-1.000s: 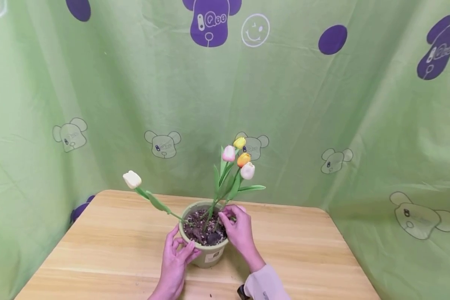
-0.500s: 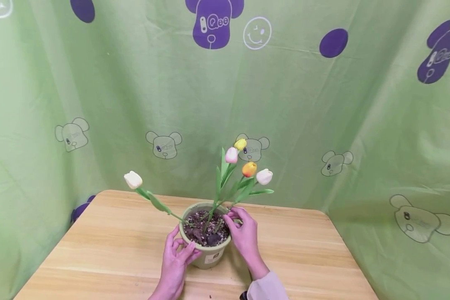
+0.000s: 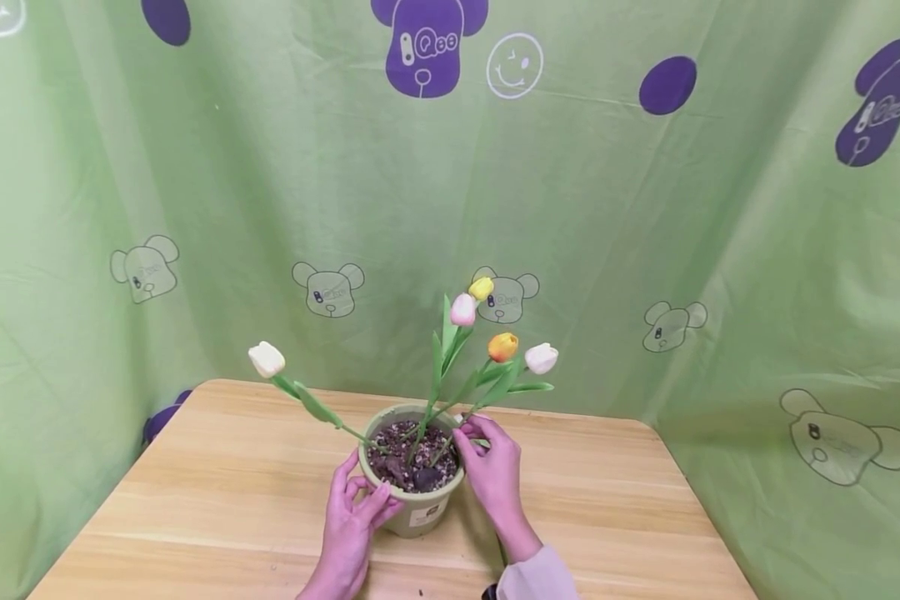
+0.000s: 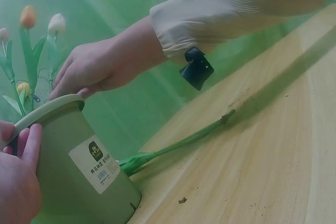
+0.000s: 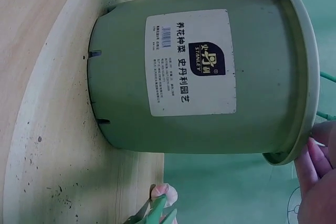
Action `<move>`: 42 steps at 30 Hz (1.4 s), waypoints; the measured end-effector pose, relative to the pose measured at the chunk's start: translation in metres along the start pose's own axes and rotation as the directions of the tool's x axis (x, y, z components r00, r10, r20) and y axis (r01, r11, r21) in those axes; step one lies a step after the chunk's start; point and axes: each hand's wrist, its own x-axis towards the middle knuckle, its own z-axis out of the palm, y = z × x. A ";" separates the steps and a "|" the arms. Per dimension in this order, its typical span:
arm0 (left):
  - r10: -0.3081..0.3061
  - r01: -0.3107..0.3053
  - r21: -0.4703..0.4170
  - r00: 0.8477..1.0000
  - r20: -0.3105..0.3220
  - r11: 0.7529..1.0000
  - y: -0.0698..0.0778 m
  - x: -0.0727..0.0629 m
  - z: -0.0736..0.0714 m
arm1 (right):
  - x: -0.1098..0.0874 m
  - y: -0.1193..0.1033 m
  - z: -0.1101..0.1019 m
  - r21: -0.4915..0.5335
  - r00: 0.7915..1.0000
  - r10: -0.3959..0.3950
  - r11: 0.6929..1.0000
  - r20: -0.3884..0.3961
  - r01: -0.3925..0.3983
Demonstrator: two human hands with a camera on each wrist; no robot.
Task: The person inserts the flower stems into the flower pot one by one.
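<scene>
My left hand (image 3: 348,517) grips the near left rim of a green flower pot (image 3: 412,523), fingers outside and thumb at the rim. Dark speckled soil (image 3: 412,462) fills the pot. At its right rim, my right hand (image 3: 492,467) pinches the lower stem of a pale pinkish-white tulip (image 3: 542,358), which leans right; its fingertips are partly hidden. Beside it stand an orange tulip (image 3: 503,347), a pink tulip (image 3: 462,309) and a yellow tulip (image 3: 482,288). A white tulip (image 3: 267,359) leans far out to the left.
On the wooden table (image 3: 615,500), a loose tulip stem (image 4: 189,139) lies right of the pot; its pink-white bloom (image 5: 165,193) shows in the right wrist view. Soil crumbs (image 4: 182,200) are scattered nearby. A green printed curtain (image 3: 585,208) hangs behind the table.
The pale tulip has tilted right and down, with my right hand shifting slightly right. The orange tulip has also leaned right. My left hand stays at the pot rim.
</scene>
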 end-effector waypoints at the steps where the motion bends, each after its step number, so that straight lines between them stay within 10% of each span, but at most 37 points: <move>1: 0.000 0.000 -0.001 1.000 0.000 1.000 0.000 0.000 0.000 | 0.000 0.000 0.000 -0.009 1.000 0.000 1.000 -0.004 0.000; 42: 0.008 -0.008 0.000 1.000 0.009 1.000 0.001 -0.001 0.000 | -0.008 0.038 -0.058 -0.063 0.978 0.195 0.978 -0.073 -0.200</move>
